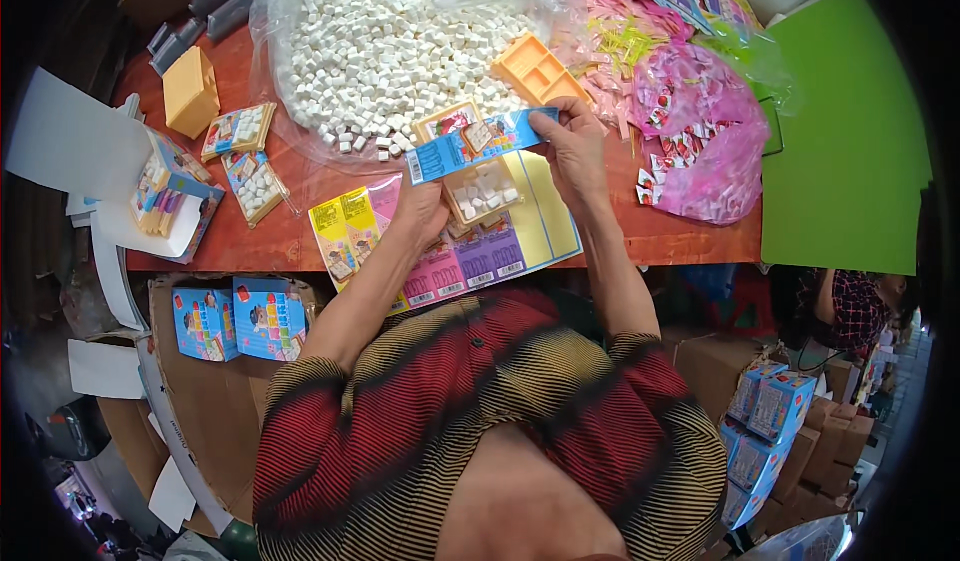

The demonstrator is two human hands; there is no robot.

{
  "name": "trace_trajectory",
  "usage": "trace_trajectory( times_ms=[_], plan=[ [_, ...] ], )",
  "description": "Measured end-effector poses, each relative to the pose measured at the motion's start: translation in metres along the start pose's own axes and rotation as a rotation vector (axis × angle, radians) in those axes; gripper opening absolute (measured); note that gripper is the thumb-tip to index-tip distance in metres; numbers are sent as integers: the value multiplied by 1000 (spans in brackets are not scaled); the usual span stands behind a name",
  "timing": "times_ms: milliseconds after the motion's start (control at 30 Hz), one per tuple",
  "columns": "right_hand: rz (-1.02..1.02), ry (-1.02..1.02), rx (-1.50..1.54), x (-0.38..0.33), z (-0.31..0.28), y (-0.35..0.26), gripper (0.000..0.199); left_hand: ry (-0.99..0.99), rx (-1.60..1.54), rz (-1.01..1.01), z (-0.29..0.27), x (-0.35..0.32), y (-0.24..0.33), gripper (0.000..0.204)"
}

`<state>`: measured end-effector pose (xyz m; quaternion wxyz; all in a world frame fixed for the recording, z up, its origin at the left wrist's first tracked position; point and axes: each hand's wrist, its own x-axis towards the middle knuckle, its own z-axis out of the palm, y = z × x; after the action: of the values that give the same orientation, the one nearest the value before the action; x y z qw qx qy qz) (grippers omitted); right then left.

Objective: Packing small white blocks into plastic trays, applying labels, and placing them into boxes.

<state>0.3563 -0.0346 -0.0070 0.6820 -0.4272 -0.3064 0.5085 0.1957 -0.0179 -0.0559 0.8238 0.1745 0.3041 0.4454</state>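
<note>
A blue printed sticker strip stretches between my hands, across a small cream tray of white cubes. My right hand pinches the strip's right end between thumb and finger. At the tray's left side, under the other end of the strip, is my left hand; it seems closed on the tray, its fingertips partly hidden. Beneath both lies a sheet of coloured stickers, with bare yellowish backing on its right part. Just beyond the strip sits another cream tray with a red packet in it.
A big clear bag of white cubes fills the table's far middle. An empty compartment tray lies against it. Pink bags with small packets are at right. Filled packs, stacked trays and an open box stand left.
</note>
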Motion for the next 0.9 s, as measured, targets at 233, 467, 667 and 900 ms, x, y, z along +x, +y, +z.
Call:
trace_trajectory(
  times_ms=[233,467,667,900],
  plan=[
    [73,44,-304,4,-3,10,25,13,1,38,2,-3,0,26],
    [32,5,-288,6,-1,9,29,-15,45,82,2,-3,-2,28],
    [14,-39,-353,8,-3,10,30,-60,3,66,3,-5,1,27],
    [34,-58,-363,9,-2,18,36,-43,16,90,4,-5,2,21]
  ],
)
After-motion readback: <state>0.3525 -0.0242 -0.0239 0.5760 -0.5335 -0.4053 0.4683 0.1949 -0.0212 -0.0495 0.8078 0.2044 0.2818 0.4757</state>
